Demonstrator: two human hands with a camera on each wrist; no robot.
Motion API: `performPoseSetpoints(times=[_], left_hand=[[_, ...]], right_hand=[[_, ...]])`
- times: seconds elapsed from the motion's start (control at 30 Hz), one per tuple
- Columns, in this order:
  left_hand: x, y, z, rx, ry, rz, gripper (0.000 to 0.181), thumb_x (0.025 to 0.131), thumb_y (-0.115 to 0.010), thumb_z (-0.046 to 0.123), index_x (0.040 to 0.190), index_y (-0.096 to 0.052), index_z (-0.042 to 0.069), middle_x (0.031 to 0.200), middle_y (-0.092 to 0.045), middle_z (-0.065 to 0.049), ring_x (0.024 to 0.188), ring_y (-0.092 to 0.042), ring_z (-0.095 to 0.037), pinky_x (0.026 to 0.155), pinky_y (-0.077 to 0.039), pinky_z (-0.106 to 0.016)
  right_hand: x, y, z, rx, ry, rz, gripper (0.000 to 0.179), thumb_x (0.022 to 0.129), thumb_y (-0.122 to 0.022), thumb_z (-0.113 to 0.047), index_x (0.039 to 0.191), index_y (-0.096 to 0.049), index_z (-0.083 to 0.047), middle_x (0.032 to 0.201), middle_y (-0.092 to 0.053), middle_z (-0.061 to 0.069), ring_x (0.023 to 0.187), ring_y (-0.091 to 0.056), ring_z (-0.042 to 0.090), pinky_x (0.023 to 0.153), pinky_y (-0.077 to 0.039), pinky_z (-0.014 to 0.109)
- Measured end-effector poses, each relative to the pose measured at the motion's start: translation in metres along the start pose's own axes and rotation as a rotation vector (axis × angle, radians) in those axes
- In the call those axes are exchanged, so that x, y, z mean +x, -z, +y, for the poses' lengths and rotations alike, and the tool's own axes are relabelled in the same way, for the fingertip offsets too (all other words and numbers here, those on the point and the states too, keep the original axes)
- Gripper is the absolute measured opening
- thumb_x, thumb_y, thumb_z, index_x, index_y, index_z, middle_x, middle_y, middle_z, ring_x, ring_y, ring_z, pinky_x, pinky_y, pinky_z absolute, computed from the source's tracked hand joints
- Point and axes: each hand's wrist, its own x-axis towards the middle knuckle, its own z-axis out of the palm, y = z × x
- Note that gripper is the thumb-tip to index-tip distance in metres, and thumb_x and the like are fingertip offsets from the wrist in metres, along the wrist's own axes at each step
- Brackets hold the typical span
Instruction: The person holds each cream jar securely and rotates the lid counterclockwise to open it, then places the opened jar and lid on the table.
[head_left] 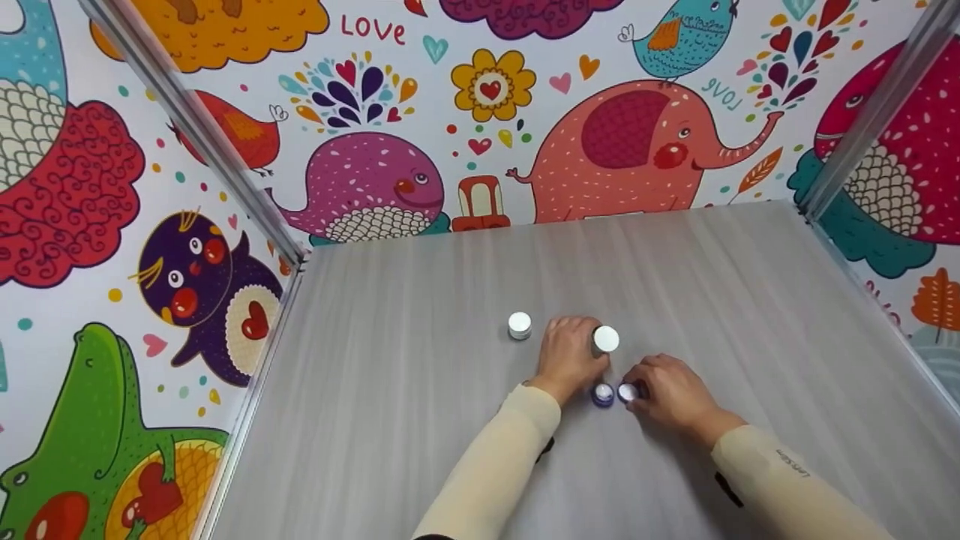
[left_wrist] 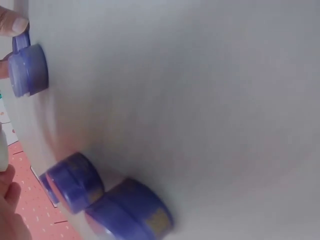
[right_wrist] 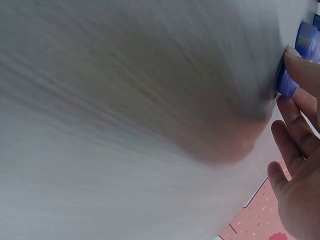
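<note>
My left hand (head_left: 568, 352) curls round a small cylinder with a flat white top (head_left: 606, 339) and holds it upright. My right hand (head_left: 671, 391) pinches a small round blue piece with a pale centre (head_left: 628, 392). In the right wrist view, thumb and finger grip this blue piece (right_wrist: 287, 82) by its ribbed rim. Just left of it stands a small blue round container (head_left: 602, 394) with a pale top, below my left hand. The left wrist view shows blue round containers (left_wrist: 75, 182) near its bottom edge; their contents cannot be seen.
Left of my left hand, another white-topped cylinder (head_left: 519, 325) stands on the grey wood-grain table (head_left: 390, 390). Panels printed with cartoon animals (head_left: 375, 180) enclose the table at the back and both sides, with metal posts (head_left: 874, 112) at the corners.
</note>
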Motion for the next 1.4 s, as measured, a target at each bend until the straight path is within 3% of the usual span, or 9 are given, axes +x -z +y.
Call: performPoseSetpoints(times=[0.2, 0.57, 0.93, 1.13, 1.4], left_hand=[[-0.008, 0.0, 0.0, -0.016, 0.002, 0.017, 0.039, 0.075, -0.08, 0.038, 0.107, -0.07, 0.018, 0.102, -0.069, 0.007, 0.101, -0.061, -0.013, 0.1, -0.038, -0.029], [-0.017, 0.0, -0.001, -0.042, 0.014, 0.048, 0.038, 0.074, -0.08, 0.037, 0.106, -0.071, 0.018, 0.099, -0.067, 0.006, 0.099, -0.06, -0.014, 0.098, -0.039, -0.029], [-0.02, 0.002, -0.004, -0.021, 0.013, 0.056, 0.038, 0.074, -0.08, 0.037, 0.104, -0.07, 0.017, 0.098, -0.065, 0.005, 0.098, -0.06, -0.015, 0.096, -0.041, -0.031], [-0.02, 0.004, -0.004, -0.026, 0.032, 0.04, 0.038, 0.074, -0.081, 0.037, 0.105, -0.071, 0.017, 0.098, -0.065, 0.005, 0.098, -0.06, -0.015, 0.097, -0.04, -0.03], [-0.021, 0.007, 0.0, -0.016, 0.007, 0.042, 0.036, 0.073, -0.082, 0.037, 0.102, -0.072, 0.018, 0.092, -0.062, 0.006, 0.092, -0.058, -0.014, 0.093, -0.041, -0.03]], right_hand=[[-0.002, 0.0, 0.001, -0.014, 0.026, 0.029, 0.032, 0.062, -0.09, -0.013, 0.088, -0.072, -0.007, 0.079, -0.06, -0.002, 0.075, -0.056, 0.02, 0.072, -0.048, 0.044], [-0.004, 0.0, -0.002, -0.037, -0.027, -0.005, 0.032, 0.065, -0.087, -0.017, 0.092, -0.072, -0.008, 0.081, -0.062, -0.002, 0.078, -0.058, 0.02, 0.077, -0.049, 0.045], [-0.003, 0.004, -0.008, -0.092, 0.034, 0.002, 0.034, 0.064, -0.086, -0.018, 0.091, -0.071, -0.006, 0.081, -0.062, 0.001, 0.078, -0.06, 0.023, 0.084, -0.048, 0.047], [-0.002, 0.011, -0.008, -0.084, -0.013, -0.004, 0.045, 0.063, -0.087, -0.02, 0.101, -0.07, -0.003, 0.091, -0.065, 0.005, 0.088, -0.063, 0.028, 0.09, -0.047, 0.049], [0.011, 0.026, -0.013, 0.002, -0.144, 0.023, 0.039, 0.081, -0.08, -0.022, 0.113, -0.069, -0.002, 0.096, -0.068, 0.008, 0.091, -0.062, 0.028, 0.083, -0.048, 0.052]])
